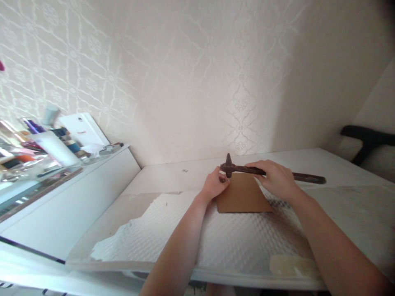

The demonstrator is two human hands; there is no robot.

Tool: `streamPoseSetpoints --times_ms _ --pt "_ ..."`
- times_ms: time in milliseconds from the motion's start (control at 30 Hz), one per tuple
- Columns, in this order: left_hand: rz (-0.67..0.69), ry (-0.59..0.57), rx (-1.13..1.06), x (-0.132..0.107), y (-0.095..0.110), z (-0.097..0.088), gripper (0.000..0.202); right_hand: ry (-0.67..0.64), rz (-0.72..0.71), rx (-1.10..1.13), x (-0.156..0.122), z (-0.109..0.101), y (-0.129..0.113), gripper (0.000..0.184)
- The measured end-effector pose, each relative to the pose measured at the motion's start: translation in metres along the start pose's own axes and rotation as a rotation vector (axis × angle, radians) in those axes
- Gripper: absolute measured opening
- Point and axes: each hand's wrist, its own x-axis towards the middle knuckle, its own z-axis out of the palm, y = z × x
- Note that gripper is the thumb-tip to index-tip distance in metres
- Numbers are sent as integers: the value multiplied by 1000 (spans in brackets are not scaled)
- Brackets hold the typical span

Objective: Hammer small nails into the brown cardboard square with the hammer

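Observation:
A dark, rusty hammer (pixel 304 177) lies level over a small brown board (pixel 242 195) on the white table (pixel 173 172). My right hand (pixel 277 179) is wrapped round the handle close to the head (pixel 228 165). Just under the hammer head, my left hand (pixel 214 185) pinches its fingertips together at the board's far left corner; what it pinches is too small to make out. The board rests on a white textured sheet (pixel 222 238).
A white shelf unit (pixel 92 181) at the left carries bottles, tubes and a white phone (pixel 82 129). A patterned wall (pixel 185 82) stands right behind the table. A dark chair part (pixel 367 137) shows at the far right.

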Motion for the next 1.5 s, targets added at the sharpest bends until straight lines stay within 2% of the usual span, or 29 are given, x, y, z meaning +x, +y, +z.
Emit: streamPoseSetpoints --times_ms 333,700,900,1333,1500 --pt "-12 10 25 0 0 1 34 -3 -7 3 -1 1 0 39" --pt "-2 -23 -59 0 -2 -1 34 7 12 5 0 0 2 37" --pt "-35 -62 -112 0 0 -4 37 3 15 4 0 0 1 36" --pt "-53 -167 -215 3 -10 -6 43 -20 19 10 -1 2 1 36" --pt "-52 -165 -231 3 -10 -7 43 -1 25 7 -1 2 2 37"
